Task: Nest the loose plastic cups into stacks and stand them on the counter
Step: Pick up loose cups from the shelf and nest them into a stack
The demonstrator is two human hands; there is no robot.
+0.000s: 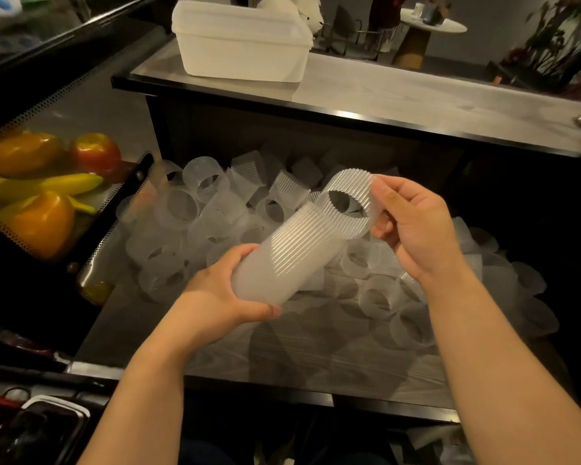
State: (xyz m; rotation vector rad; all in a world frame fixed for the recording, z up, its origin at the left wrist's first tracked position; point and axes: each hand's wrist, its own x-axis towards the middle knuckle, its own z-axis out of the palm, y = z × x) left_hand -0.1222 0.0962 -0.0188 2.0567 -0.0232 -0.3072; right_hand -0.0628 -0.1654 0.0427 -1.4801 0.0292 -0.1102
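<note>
My left hand (222, 297) grips the closed end of a tilted stack of frosted ribbed plastic cups (282, 256), its open mouth pointing up and to the right. My right hand (413, 226) pinches the rim of a single ribbed cup (349, 203), held at the mouth of the stack and touching or just overlapping it. Behind and beneath my hands, several loose cups (195, 209) lie on their sides in a heap on the lower grey counter (282, 350). More loose cups (524, 297) spill to the right of my right arm.
A white lidded plastic bin (242, 52) stands on the raised upper counter (399, 92) at the back. On the left, a perforated metal tray (108, 199) holds peppers, an apple and bananas (41, 186). A dark tray (41, 427) sits at the bottom left.
</note>
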